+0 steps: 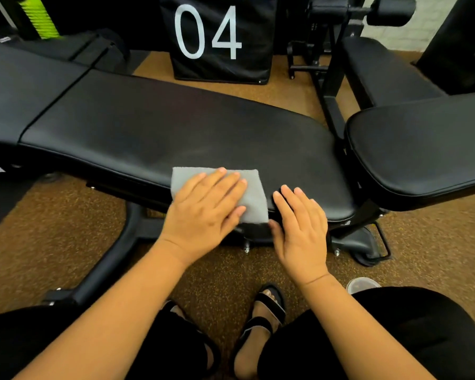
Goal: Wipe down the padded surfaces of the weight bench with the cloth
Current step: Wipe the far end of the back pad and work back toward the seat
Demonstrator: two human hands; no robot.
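1. A black padded weight bench (176, 124) with a smooth vinyl-like cover runs across the view, its long back pad lying flat on a black metal frame (126, 242).
2. A grey rectangular cloth (254, 193) lies spread flat on the near edge of the back pad, towards the pad's right end; the cloth's near right corner hangs just over that edge.
3. The left hand (206, 212) lies palm down on the cloth, fingers extended and slightly spread, pressing it flat rather than gripping it; it covers the cloth's left and near part.
4. The right hand (302, 229) rests open, palm down, on the near edge of the same pad just beside the cloth's right side, its thumb at the cloth's hanging corner; whether the thumb touches the cloth cannot be told.
5. A separate black seat pad (422, 149) sits to the right of the back pad, with a narrow gap between them.
6. Behind the bench stands a black padded box marked "04" in white (220, 39).
7. The floor is brown speckled rubber (52, 234).
8. The person's feet in black strapped sandals (266, 305) stand on the floor below the hands, near a clear plastic lidded cup (362, 283) at their right.
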